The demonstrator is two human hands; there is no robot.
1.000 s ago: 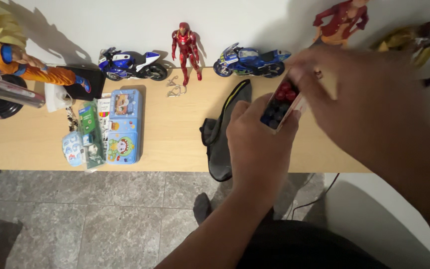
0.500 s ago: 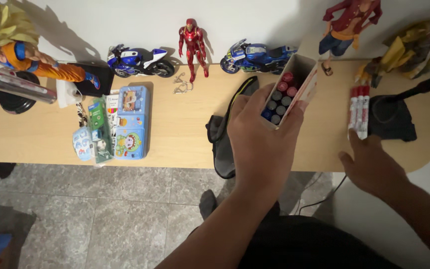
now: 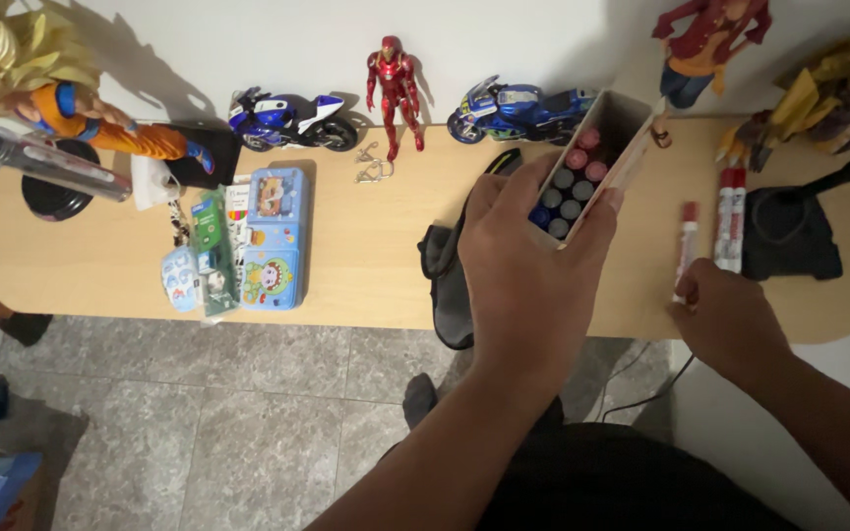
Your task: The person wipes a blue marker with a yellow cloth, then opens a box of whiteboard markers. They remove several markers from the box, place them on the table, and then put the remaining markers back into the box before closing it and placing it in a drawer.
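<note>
My left hand [image 3: 533,270] holds a small open cardboard box [image 3: 632,133] above the wooden table [image 3: 366,265]. Several markers with red, grey and blue caps [image 3: 568,187] stand inside the box. My right hand [image 3: 725,320] grips a red-and-white marker [image 3: 685,241] by its lower end near the table's front edge. Two more red-and-white markers [image 3: 730,231] lie on the table just to the right of it, beside a black cloth [image 3: 789,236].
Along the wall stand two blue toy motorcycles [image 3: 292,116], a red armoured figure [image 3: 395,88] and other figures. A blue pencil tin [image 3: 273,241] and small packets lie at the left. A dark pouch [image 3: 450,280] hangs over the front edge. Grey floor tiles lie below.
My right hand has closed on one of the three markers and pulled it left, away from the other two. The left hand keeps holding the box.
</note>
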